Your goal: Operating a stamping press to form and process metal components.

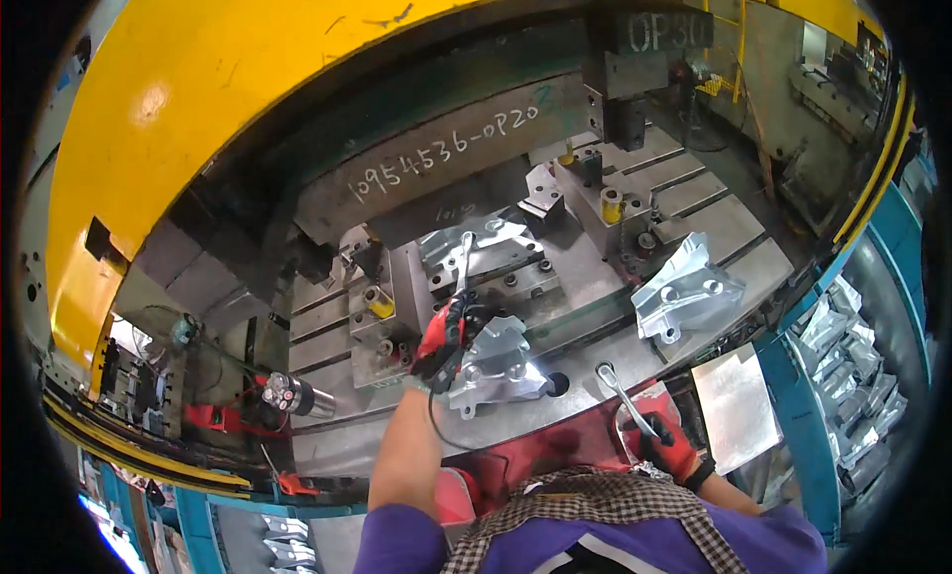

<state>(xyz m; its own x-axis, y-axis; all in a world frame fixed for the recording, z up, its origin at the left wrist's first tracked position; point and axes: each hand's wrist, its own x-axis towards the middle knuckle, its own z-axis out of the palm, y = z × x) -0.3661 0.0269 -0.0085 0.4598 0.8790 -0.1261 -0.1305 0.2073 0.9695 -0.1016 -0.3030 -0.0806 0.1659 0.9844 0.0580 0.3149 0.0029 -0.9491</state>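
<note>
Gripped: left hand (441, 338), red-palmed glove, clenched on a rod tool (463, 264) that reaches up to the stamped part (476, 239) seated in the lower die (555, 277). Same hand sits against the left edge of a 2nd stamped sheet-metal bracket (499, 361), lying on the press bed (595, 361) just in front of the die; can't tell if fingers actually pinch it. Right hand (666, 443), same glove, closed round a metal hook tool (623, 396), low right, apart from the bracket.

Bracket: prob. stiff, light-to-moderate wt, sharp trimmed edges, maybe oily/slick. Best hold = flat flange at the rim w/ gloved pinch, or hook through a punched hole.

3rd identical bracket (686, 294) rests right on bed. Bin of finished parts (843, 376) far right. Yellow press frame (178, 108) overhead.
</note>
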